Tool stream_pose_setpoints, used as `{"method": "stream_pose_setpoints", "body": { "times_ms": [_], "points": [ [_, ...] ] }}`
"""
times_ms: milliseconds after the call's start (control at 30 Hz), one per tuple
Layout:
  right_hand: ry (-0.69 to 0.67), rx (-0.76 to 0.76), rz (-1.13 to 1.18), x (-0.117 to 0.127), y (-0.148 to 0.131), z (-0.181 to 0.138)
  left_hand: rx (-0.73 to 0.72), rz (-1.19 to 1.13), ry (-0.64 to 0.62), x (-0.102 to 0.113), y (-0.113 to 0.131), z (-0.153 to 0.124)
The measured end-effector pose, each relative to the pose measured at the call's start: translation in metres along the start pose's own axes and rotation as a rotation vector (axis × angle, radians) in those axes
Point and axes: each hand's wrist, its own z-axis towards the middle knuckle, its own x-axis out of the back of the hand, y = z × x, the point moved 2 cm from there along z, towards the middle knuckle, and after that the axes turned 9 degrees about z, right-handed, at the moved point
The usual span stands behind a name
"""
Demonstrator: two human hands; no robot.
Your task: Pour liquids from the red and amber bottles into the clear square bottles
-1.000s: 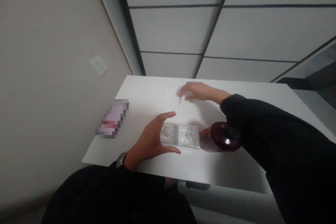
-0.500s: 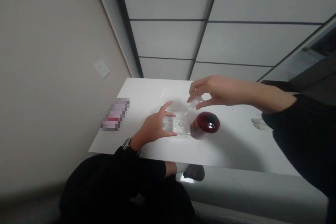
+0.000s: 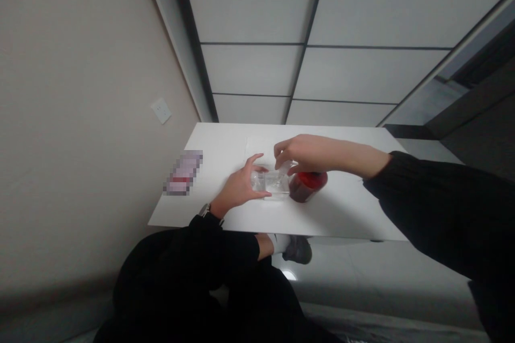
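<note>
My left hand (image 3: 239,185) is wrapped round the left end of a clear box (image 3: 277,186) on the table, thumb on the near side and fingers on the far side. My right hand (image 3: 300,151) is above the right end of the box, its fingers pinching a small, see-through whitish piece (image 3: 285,167) whose kind I cannot make out. A dark red jar (image 3: 303,190) stands at the right end of the box. My right hand partly covers the jar's top.
The white table (image 3: 346,214) stands against a panelled cabinet front (image 3: 253,67). On its left lies a pixelated pinkish object (image 3: 183,173). A wall socket (image 3: 161,111) is at the left, and a foot in a grey shoe (image 3: 298,250) shows below the table's near edge.
My right hand has come down and left with the see-through piece, closer to the box, and now overlaps the jar. My left hand stays round the box. The view has shifted slightly.
</note>
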Motion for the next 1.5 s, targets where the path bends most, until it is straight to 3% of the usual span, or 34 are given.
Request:
{"method": "stream_pose_setpoints", "body": {
  "times_ms": [233, 400, 567, 933, 1500],
  "points": [
    [-0.021, 0.019, -0.137, -0.041, -0.012, 0.021, 0.006, -0.024, 0.002, -0.002, -0.004, 0.0],
    [-0.059, -0.156, -0.28, -0.043, -0.014, 0.026, 0.013, -0.04, -0.001, 0.0, -0.003, 0.0],
    [-0.039, -0.122, -0.306, -0.049, -0.017, 0.025, -0.005, -0.046, 0.008, 0.001, -0.003, -0.001],
    [-0.063, -0.224, -0.364, -0.046, -0.025, 0.025, -0.008, -0.047, 0.007, 0.0, -0.004, 0.0],
    [-0.036, -0.235, -0.371, -0.056, -0.029, 0.022, -0.015, -0.037, 0.003, 0.0, -0.003, -0.001]
  ]
}}
